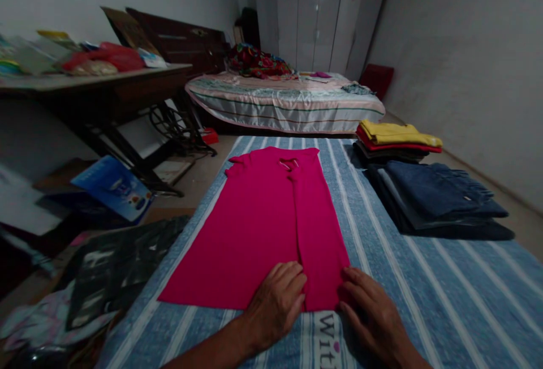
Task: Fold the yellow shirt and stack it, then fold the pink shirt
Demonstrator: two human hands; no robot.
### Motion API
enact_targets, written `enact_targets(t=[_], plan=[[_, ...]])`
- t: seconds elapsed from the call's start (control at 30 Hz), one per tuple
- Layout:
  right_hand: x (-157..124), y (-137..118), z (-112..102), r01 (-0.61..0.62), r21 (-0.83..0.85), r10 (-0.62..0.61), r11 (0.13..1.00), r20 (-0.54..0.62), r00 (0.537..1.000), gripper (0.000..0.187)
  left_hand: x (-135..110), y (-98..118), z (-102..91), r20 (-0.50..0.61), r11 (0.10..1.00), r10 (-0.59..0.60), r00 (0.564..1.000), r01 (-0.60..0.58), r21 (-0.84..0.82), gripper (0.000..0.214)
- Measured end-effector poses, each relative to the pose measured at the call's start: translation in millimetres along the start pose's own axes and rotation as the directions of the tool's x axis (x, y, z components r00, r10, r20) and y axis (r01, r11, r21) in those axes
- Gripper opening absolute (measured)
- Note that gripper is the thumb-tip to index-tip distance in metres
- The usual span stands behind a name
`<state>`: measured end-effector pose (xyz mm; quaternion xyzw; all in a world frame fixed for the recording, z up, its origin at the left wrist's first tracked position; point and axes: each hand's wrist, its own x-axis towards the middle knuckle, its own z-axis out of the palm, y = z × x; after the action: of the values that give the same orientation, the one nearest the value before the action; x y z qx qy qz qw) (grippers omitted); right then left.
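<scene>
A magenta shirt (263, 216) lies flat on a blue striped bedsheet (424, 278), its right side folded inward along a lengthwise crease. My left hand (278, 301) rests on the shirt's near hem, fingers together and curled at the crease. At the hem's right corner my right hand (373, 312) presses down, with its fingers laid on the cloth. Whether either hand pinches the fabric is unclear.
Folded dark blue jeans (441, 199) and a stack of yellow, red and dark folded clothes (396, 140) sit at the right of the sheet. A second bed (284, 103) stands beyond, a cluttered table (97, 83) to the left, bags and papers (110, 188) on the floor.
</scene>
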<state>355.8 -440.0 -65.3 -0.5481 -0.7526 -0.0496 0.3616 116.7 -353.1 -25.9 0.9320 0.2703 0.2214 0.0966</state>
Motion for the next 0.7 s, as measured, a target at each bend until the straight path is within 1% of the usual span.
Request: enact_targets(t=[0.07,0.2,0.33,0.43,0.57,0.63,0.7], plan=[[-2.5,0.6,3.3,0.023,-0.014,-0.023,1.0,0.019,1.0,0.027,0.6,3.7,-1.0,0.001,0.999,-0.031,1.0,0.031,-0.032,0.029],[-6.6,3.1,8.5,0.051,-0.029,-0.05,0.998,0.032,0.998,0.026,3.1,9.1,1.0,0.016,0.985,-0.129,0.992,0.13,-0.117,0.026],[-8.2,3.7,10.1,0.049,-0.038,-0.047,0.998,0.042,0.998,0.026,7.0,10.7,9.1,0.009,0.963,-0.244,0.97,0.243,-0.12,0.023],[-7.4,2.2,9.0,0.042,-0.041,-0.041,0.998,0.024,0.999,0.024,11.4,11.7,13.7,0.028,0.941,-0.31,0.95,0.311,-0.135,0.019],[-4.9,0.4,6.6,0.055,-0.043,-0.053,0.998,0.042,0.998,0.023,17.1,15.1,15.2,0.057,0.918,-0.355,0.933,0.359,-0.168,0.017],[-4.0,0.1,5.8,0.053,-0.039,-0.051,0.998,0.059,0.997,0.025,18.8,16.1,14.9,0.065,0.912,-0.361,0.93,0.367,-0.183,0.016],[-3.6,-0.2,5.3,0.054,-0.033,-0.052,0.998,0.051,0.997,0.028,19.9,15.8,14.2,0.065,0.908,-0.363,0.93,0.368,-0.198,0.016]])
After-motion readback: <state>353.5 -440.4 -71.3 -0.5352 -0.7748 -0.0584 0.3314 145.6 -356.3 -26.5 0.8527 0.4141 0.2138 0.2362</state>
